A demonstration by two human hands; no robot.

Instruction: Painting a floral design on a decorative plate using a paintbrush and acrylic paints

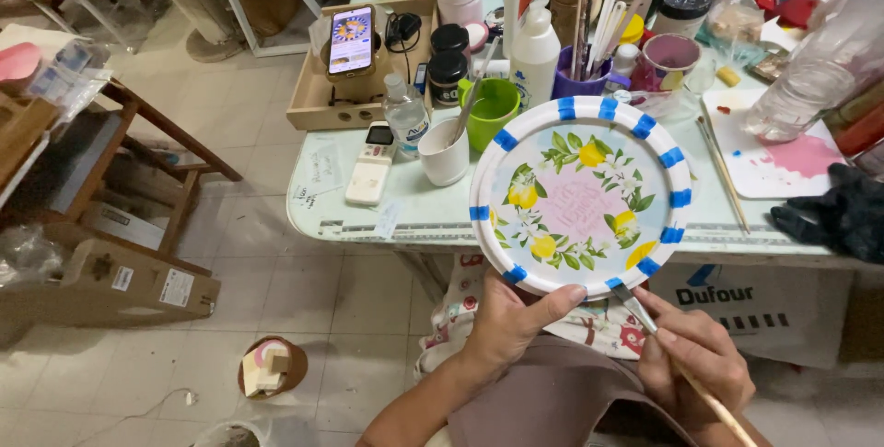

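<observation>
My left hand (516, 318) holds a round white plate (580, 194) by its lower rim, tilted up toward me. The plate bears painted yellow lemons, green leaves, a pink centre and blue stripes around the rim. My right hand (695, 355) grips a thin paintbrush (677, 364), whose flat tip touches the plate's lower right rim next to a blue stripe.
A pale green table (414, 212) carries a white cup (444, 152), green cup (493, 111), water bottle (405, 116), remote control (371, 166), paint jars, brushes in a purple pot (580, 79), a pink-smeared palette (773, 157) and a black cloth (843, 212). A phone (351, 40) stands in a wooden tray. Wooden furniture stands left.
</observation>
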